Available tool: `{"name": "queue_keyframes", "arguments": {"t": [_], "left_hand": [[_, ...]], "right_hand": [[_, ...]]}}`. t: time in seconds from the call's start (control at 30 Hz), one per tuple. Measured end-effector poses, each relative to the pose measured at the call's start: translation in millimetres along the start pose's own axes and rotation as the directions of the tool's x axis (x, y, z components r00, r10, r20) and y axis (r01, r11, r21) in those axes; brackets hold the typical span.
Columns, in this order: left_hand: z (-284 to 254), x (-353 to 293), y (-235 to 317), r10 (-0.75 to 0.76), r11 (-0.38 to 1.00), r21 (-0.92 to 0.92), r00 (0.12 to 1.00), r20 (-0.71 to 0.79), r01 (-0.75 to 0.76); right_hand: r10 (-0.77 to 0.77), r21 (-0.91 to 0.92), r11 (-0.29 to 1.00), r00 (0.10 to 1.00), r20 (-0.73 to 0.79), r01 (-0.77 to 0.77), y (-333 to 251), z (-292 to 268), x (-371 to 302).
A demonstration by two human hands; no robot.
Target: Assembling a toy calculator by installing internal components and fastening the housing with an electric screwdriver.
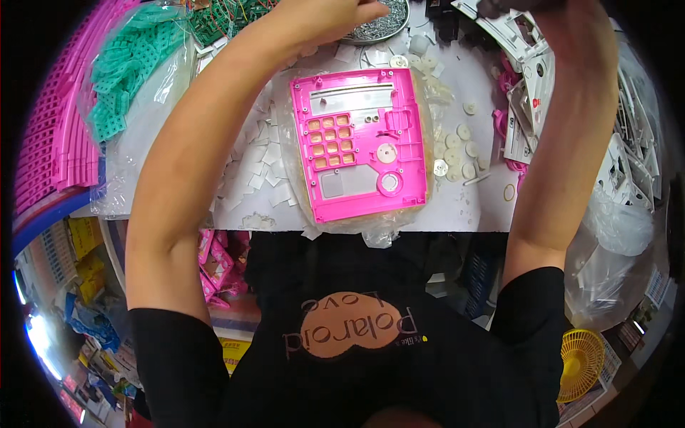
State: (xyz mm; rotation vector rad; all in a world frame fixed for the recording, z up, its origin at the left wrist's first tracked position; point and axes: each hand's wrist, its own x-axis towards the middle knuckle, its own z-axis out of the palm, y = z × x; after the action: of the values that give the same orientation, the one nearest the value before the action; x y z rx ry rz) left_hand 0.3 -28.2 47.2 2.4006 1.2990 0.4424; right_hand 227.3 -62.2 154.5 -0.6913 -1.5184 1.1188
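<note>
A pink plastic casing (pixel 417 175) lies open side up on a clear-wrapped pad (pixel 294 187). It has a grid of keypad holes, a grey panel and round white parts set in it. My left hand (pixel 325 20) is at the top edge beside a metal dish of small screws (pixel 385 27). Its fingers look curled in, and whatever they hold is hidden. My right hand (pixel 556 11) is at the upper right, dark and partly cut off, above white plastic parts (pixel 524 36). Its fingers cannot be made out.
White discs (pixel 457 153) and small white squares (pixel 264 160) are scattered around the pad. Green perforated pieces (pixel 132 71) and stacked pink panels (pixel 53 121) lie at left. Wired green circuit boards (pixel 221 18) are at the back. A yellow basket (pixel 581 364) stands lower right.
</note>
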Motion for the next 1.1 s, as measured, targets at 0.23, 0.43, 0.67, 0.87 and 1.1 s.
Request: {"name": "queue_keyframes", "arguments": {"t": [0.23,0.43,0.67,0.87,1.1], "left_hand": [[13,-142,58,0.314,0.916,-0.211,0.938,-0.147,-0.340],[28,-169,64,0.235,0.916,-0.260,0.933,-0.273,-0.307],[29,-166,68,0.262,0.918,-0.230,0.931,-0.256,-0.322],[24,-161,64,0.227,0.953,-0.166,0.961,-0.158,-0.253],[34,-160,62,0.258,0.959,-0.077,0.954,-0.151,-0.272]], "right_hand": [[-0.027,0.365,0.929,0.974,0.225,-0.059,1,51,-95],[-0.034,0.328,0.942,0.958,0.286,-0.065,-13,71,-115],[0.033,0.294,0.951,0.976,0.217,-0.097,-17,81,-121],[0.035,0.266,0.963,0.998,0.043,-0.045,12,86,-132],[0.028,-0.024,0.999,0.988,0.153,-0.025,34,82,-138]]}}
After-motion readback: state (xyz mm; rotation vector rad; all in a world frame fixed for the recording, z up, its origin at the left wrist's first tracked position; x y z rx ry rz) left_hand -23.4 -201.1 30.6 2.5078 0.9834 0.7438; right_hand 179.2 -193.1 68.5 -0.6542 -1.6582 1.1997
